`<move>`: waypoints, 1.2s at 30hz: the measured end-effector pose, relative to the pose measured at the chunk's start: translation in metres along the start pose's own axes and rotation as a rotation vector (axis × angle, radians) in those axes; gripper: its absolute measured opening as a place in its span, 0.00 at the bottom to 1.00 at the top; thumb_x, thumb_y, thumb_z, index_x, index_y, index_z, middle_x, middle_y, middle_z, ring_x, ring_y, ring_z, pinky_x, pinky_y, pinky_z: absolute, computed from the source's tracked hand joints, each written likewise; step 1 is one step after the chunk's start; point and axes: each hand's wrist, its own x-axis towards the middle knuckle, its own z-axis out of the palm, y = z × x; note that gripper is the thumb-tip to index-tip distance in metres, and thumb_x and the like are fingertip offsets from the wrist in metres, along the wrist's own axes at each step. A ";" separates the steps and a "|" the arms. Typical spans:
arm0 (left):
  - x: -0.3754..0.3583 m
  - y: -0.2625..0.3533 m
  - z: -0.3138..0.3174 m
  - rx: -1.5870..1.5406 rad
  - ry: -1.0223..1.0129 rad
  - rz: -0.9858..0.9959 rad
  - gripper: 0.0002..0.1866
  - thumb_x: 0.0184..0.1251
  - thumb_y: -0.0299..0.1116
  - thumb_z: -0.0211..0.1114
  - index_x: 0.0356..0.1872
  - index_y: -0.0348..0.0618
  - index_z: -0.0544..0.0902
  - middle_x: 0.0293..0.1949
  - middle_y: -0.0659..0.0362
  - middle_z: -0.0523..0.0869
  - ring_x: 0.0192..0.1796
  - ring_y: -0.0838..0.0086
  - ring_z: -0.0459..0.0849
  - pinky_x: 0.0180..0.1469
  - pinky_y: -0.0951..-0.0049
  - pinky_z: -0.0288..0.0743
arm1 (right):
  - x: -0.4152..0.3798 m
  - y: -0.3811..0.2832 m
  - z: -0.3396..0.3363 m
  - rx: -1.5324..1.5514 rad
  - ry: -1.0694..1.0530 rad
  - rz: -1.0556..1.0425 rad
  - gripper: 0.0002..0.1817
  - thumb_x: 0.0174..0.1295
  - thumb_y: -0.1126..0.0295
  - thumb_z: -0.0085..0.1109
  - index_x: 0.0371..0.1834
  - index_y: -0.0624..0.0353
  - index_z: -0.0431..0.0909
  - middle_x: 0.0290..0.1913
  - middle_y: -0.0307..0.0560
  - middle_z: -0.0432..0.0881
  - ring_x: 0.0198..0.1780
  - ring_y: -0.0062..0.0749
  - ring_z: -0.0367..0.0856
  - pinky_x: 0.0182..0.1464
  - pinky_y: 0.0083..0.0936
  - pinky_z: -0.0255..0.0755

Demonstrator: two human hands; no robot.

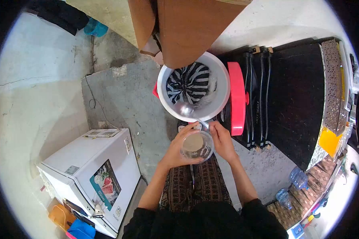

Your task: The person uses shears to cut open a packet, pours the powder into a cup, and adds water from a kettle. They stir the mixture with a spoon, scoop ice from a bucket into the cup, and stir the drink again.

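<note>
My left hand (175, 151) is wrapped round a clear cup (206, 151) that has something pale beige in it. My right hand (224, 142) grips the handle of a metal ladle (184, 108), whose bowl is over the near rim of a white bucket (224, 92). Inside the bucket lies black-and-white striped cloth (195, 81), gathered into folds, with something clear and shiny beside it. The cup is held just on my side of the bucket, below the ladle. Whether the ladle holds anything is hard to make out.
A pink-red lid (237, 98) stands on edge right of the bucket, by black furniture with metal bars (261, 97). Brown material (191, 32) hangs over the bucket's far side. A white fridge (95, 167) stands at left. Plastic bottles (298, 177) lie at lower right.
</note>
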 end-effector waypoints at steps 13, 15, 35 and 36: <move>-0.051 -0.072 -0.012 0.071 0.335 -0.160 0.43 0.31 0.34 0.79 0.55 0.40 0.66 0.53 0.53 0.73 0.56 0.61 0.71 0.60 0.63 0.63 | 0.191 0.177 0.079 -0.849 0.068 0.067 0.12 0.59 0.68 0.45 0.34 0.59 0.80 0.30 0.61 0.80 0.35 0.48 0.81 0.36 0.43 0.75; -0.056 -0.077 -0.014 0.029 0.359 -0.193 0.43 0.31 0.34 0.79 0.55 0.40 0.67 0.52 0.53 0.73 0.56 0.62 0.71 0.59 0.63 0.63 | 0.187 0.192 0.084 -0.900 0.002 0.010 0.11 0.57 0.69 0.46 0.33 0.59 0.80 0.29 0.60 0.80 0.34 0.48 0.82 0.35 0.42 0.76; -0.048 -0.104 -0.030 0.168 0.534 -0.114 0.46 0.28 0.30 0.80 0.56 0.41 0.64 0.53 0.49 0.69 0.58 0.58 0.69 0.60 0.59 0.63 | 0.232 0.264 0.117 -0.629 -0.044 0.180 0.11 0.55 0.64 0.52 0.37 0.52 0.82 0.34 0.55 0.81 0.38 0.52 0.79 0.41 0.41 0.73; -0.047 -0.106 -0.030 0.153 0.559 -0.095 0.47 0.28 0.30 0.80 0.56 0.42 0.64 0.53 0.49 0.69 0.58 0.58 0.69 0.60 0.58 0.63 | 0.231 0.272 0.120 -0.536 -0.043 0.185 0.12 0.56 0.63 0.52 0.38 0.51 0.81 0.36 0.55 0.81 0.39 0.51 0.79 0.42 0.40 0.72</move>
